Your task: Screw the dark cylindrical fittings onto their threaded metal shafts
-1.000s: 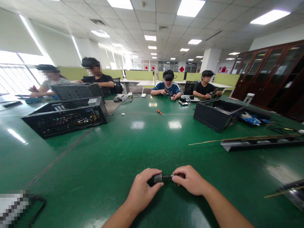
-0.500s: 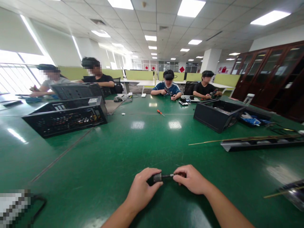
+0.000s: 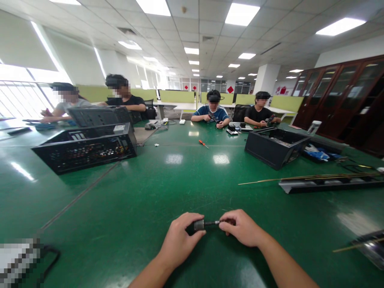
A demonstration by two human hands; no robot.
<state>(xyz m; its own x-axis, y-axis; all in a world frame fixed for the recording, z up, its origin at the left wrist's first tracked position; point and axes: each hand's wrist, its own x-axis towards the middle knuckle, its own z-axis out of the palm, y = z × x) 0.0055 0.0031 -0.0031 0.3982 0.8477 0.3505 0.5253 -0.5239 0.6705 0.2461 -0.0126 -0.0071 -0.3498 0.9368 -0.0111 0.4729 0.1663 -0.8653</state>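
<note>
Low in the middle of the view, both my hands meet over the green table. My left hand is closed around a small dark cylindrical part with a metal end. My right hand pinches a thin dark rod that sticks out of that part. What the rod belongs to is hidden inside my right fingers. Both forearms come in from the bottom edge.
An open black computer case lies at the left, another black case at the right. Long thin sticks and a black panel lie at the right. An orange screwdriver lies mid-table. Several people sit along the far side.
My hands and the part stay almost where they were. The view has tilted very slightly, so the far objects sit a little lower in the picture.
</note>
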